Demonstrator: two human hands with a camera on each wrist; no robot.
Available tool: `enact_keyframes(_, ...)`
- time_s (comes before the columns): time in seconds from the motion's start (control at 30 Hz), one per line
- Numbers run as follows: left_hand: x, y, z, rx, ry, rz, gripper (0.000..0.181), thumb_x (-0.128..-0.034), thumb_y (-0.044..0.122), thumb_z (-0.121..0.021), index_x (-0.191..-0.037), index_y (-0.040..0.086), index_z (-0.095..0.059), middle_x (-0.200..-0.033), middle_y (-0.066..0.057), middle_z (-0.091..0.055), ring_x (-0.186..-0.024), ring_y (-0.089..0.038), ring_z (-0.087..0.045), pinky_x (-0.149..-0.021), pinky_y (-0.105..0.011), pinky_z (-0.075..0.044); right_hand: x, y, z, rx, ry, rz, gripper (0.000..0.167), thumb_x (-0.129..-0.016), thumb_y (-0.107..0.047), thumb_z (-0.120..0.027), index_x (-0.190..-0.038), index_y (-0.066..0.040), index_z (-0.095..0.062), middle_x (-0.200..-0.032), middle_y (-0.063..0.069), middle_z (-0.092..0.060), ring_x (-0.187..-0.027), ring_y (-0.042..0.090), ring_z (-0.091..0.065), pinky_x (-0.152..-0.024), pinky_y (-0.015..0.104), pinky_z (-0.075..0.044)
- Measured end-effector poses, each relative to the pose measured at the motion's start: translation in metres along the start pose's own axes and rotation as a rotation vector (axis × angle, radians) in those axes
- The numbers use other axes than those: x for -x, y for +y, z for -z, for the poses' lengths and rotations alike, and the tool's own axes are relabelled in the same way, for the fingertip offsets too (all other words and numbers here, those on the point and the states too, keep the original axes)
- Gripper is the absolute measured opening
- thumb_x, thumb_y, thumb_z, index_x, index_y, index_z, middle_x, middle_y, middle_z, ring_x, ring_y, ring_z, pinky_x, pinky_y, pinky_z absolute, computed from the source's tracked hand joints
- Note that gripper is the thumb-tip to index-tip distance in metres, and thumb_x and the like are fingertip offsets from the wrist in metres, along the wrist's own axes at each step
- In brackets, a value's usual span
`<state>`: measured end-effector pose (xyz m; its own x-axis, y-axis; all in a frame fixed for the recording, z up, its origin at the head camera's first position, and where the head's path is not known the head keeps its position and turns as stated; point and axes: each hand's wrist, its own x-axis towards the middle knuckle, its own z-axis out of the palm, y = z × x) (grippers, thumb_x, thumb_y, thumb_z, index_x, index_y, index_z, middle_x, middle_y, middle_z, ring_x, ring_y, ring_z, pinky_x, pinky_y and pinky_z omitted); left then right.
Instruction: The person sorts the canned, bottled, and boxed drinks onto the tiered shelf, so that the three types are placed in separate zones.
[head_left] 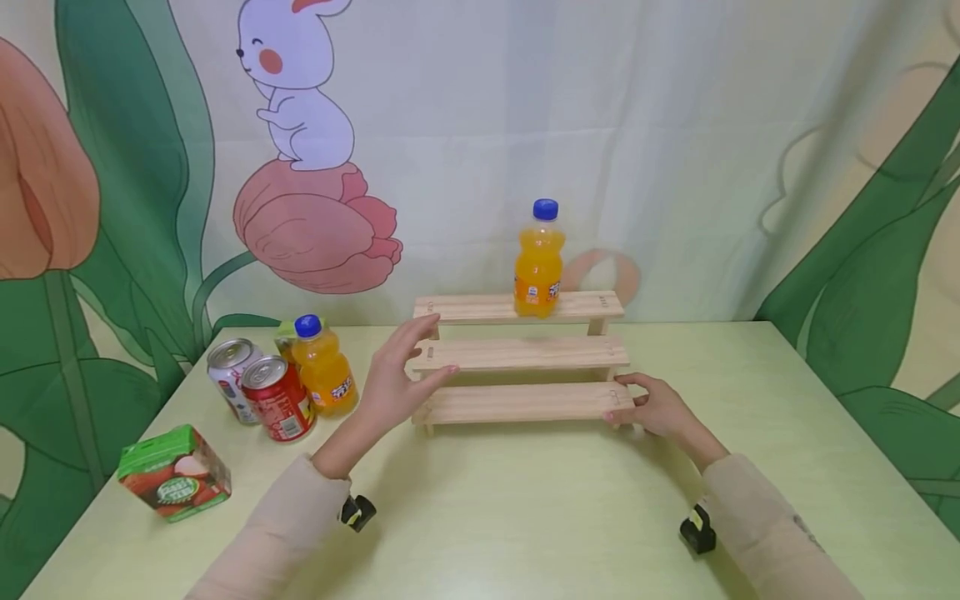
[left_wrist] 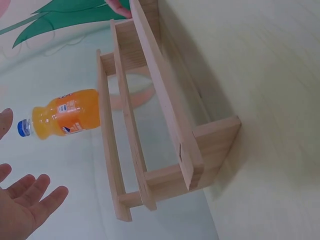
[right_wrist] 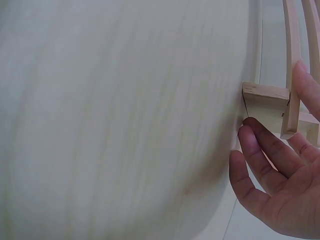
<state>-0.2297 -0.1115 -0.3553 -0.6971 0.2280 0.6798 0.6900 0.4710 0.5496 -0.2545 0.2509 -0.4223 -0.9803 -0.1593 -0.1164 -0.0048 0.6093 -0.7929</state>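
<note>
Right hand: the right hand (head_left: 651, 407) is gripping the right end of the lowest, nearest board, with its thumb and fingers curling around it.
Left hand: the left hand (head_left: 397, 371) is hovering by the rack's left end, holding nothing, fingers extended and thumb apart.
Rack: the three-step wooden rack (head_left: 517, 354) is standing on the desk (head_left: 525, 517) between the hands, its boards rising toward the far side.
Bottle on top: an orange drink bottle (head_left: 538, 267) is standing upright on the far, highest board, slightly right of its middle.
Left group: a second bottle (head_left: 326, 375), a red can (head_left: 279, 400) and a pale can (head_left: 234, 379) are standing close together.
Carton: a green-topped carton (head_left: 174, 475) is sitting nearer, at far left.
Backdrop: a printed curtain (head_left: 450, 125) is hanging behind the desk.
</note>
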Motion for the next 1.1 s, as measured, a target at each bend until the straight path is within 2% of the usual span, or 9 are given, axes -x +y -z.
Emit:
enact_keyframes(0.27, 0.009, 0.001, 0.010, -0.047, -0.042, 0.097, 0.063, -0.0748, 0.015, -0.075, -0.130, 0.006, -0.046, -0.126, -0.014, -0.050, -0.110, -0.028, -0.052, -0.084, -0.042, -0.048, 0.000, -0.003, 0.000, 0.015, -0.004, -0.005, 0.068, -0.075, -0.023, -0.075, -0.129, 0.002, -0.042, -0.113, 0.027, -0.054, -0.078, 0.019, -0.055, -0.056, 0.028, -0.042)
enact_keyframes(0.5, 0.015, 0.000, 0.019, -0.057, -0.013, 0.118, 0.065, -0.0734, 0.013, -0.076, -0.130, 0.004, -0.046, -0.127, -0.015, -0.050, -0.109, -0.029, -0.052, -0.083, -0.042, -0.049, 0.000, -0.003, 0.001, 0.020, -0.009, -0.019, 0.069, -0.075, -0.025, -0.075, -0.130, 0.002, -0.042, -0.118, 0.028, -0.051, -0.086, 0.024, -0.057, -0.059, 0.028, -0.043)
enact_keyframes(0.77, 0.026, -0.003, 0.032, -0.072, 0.017, 0.142, 0.065, -0.0728, 0.009, -0.076, -0.129, 0.002, -0.045, -0.124, -0.019, -0.050, -0.109, -0.031, -0.052, -0.082, -0.043, -0.049, 0.000, 0.000, 0.000, 0.028, -0.006, -0.016, 0.070, -0.074, -0.024, -0.076, -0.130, 0.002, -0.042, -0.119, 0.028, -0.050, -0.088, 0.025, -0.058, -0.061, 0.028, -0.044)
enact_keyframes(0.93, 0.030, -0.006, 0.040, -0.082, 0.019, 0.202, 0.064, -0.0749, 0.010, -0.074, -0.131, 0.004, -0.044, -0.126, -0.017, -0.049, -0.112, -0.030, -0.051, -0.084, -0.043, -0.048, -0.001, 0.001, 0.000, 0.029, -0.007, -0.017, 0.071, -0.074, -0.025, -0.076, -0.130, 0.002, -0.041, -0.120, 0.029, -0.050, -0.091, 0.027, -0.058, -0.062, 0.028, -0.045)
enact_keyframes(1.1, 0.034, -0.008, 0.046, -0.106, 0.041, 0.233, 0.064, -0.0749, 0.012, -0.075, -0.131, 0.005, -0.044, -0.125, -0.016, -0.050, -0.111, -0.030, -0.051, -0.084, -0.045, -0.048, -0.001, 0.001, 0.000, 0.022, -0.005, -0.016, 0.071, -0.074, -0.026, -0.076, -0.130, 0.002, -0.042, -0.119, 0.029, -0.050, -0.088, 0.026, -0.058, -0.060, 0.028, -0.045)
